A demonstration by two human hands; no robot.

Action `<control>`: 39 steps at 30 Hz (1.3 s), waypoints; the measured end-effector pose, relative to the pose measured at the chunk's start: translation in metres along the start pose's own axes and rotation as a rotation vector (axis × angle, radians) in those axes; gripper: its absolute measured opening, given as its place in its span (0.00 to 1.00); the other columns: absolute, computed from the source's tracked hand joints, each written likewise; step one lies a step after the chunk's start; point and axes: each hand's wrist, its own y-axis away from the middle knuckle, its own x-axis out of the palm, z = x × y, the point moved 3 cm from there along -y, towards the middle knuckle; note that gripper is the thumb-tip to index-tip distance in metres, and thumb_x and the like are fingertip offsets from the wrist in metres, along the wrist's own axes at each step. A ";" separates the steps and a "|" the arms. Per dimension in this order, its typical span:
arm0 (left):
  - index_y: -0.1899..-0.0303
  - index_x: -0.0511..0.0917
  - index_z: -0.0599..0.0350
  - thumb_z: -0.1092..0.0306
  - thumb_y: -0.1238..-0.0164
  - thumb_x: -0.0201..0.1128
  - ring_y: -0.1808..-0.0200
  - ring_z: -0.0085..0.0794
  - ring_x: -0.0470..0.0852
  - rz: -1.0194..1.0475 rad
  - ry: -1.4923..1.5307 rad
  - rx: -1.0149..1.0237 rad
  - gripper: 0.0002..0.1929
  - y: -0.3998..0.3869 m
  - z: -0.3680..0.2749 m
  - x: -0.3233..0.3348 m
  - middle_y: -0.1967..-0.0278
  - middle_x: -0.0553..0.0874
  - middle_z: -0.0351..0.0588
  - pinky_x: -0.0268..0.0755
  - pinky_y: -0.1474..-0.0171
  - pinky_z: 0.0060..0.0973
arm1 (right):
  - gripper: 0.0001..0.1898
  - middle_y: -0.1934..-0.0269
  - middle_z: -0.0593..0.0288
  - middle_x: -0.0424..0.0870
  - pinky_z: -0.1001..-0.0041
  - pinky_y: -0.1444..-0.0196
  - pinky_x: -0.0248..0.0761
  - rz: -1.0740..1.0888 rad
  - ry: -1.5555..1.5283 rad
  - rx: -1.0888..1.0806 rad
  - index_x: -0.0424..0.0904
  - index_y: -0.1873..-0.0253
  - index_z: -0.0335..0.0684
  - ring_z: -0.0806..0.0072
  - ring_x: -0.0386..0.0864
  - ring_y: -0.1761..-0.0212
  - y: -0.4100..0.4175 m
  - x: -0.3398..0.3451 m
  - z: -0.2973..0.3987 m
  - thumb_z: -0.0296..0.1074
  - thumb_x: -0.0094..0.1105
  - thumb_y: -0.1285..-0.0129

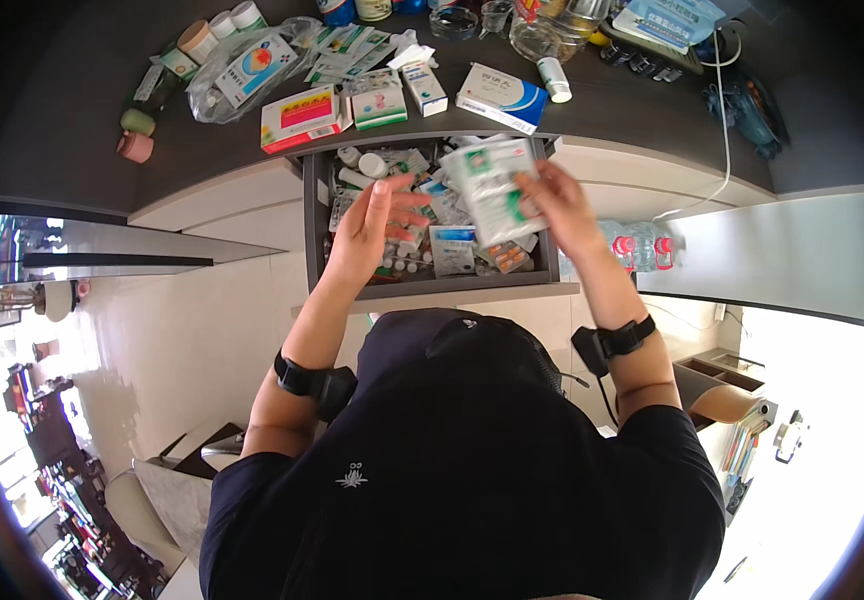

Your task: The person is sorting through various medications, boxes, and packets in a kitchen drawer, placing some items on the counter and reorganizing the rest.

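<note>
Between thumb and fingers, my right hand (563, 206) grips a white and green medicine packet (493, 191), slightly blurred, over the right side of a pulled-out drawer (315, 251). My left hand (379, 225) hovers above the drawer's left part with fingers spread and nothing in them. Inside the drawer lie white bottles (373, 165), a white and blue sachet (452, 250), a blister pack of orange capsules (508, 256) and other loose medicine packs. The held packet and both hands hide some of these contents.
On the dark countertop (222, 161) behind the drawer stand a red and yellow box (301, 118), a white and blue box (502, 97), a white bottle (554, 79) and a plastic bag with a box (256, 71). Water bottles with red caps (646, 246) stand right of the drawer.
</note>
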 end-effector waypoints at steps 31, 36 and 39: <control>0.56 0.79 0.55 0.78 0.37 0.58 0.53 0.44 0.81 -0.393 -0.973 0.618 0.10 -0.101 -0.027 -0.066 0.55 0.83 0.48 0.75 0.50 0.35 | 0.32 0.28 0.45 0.59 0.58 0.26 0.54 0.458 0.883 -0.418 0.66 0.31 0.38 0.50 0.57 0.25 -0.002 0.037 -0.063 0.39 0.67 0.39; 0.42 0.73 0.55 0.65 0.38 0.62 0.38 0.50 0.72 -0.393 -1.080 0.464 0.22 -0.212 -0.025 -0.113 0.43 0.76 0.56 0.68 0.38 0.40 | 0.27 0.32 0.45 0.64 0.57 0.30 0.59 0.308 0.848 -0.524 0.70 0.36 0.37 0.48 0.62 0.30 0.010 0.035 -0.030 0.34 0.66 0.39; 0.28 0.56 0.60 0.44 0.46 0.69 0.28 0.55 0.60 -0.186 -1.376 0.059 0.49 -0.266 -0.019 -0.113 0.31 0.63 0.65 0.60 0.30 0.44 | 0.23 0.33 0.50 0.66 0.57 0.31 0.61 0.220 0.800 -0.454 0.73 0.38 0.41 0.49 0.63 0.31 0.024 0.033 -0.022 0.33 0.65 0.37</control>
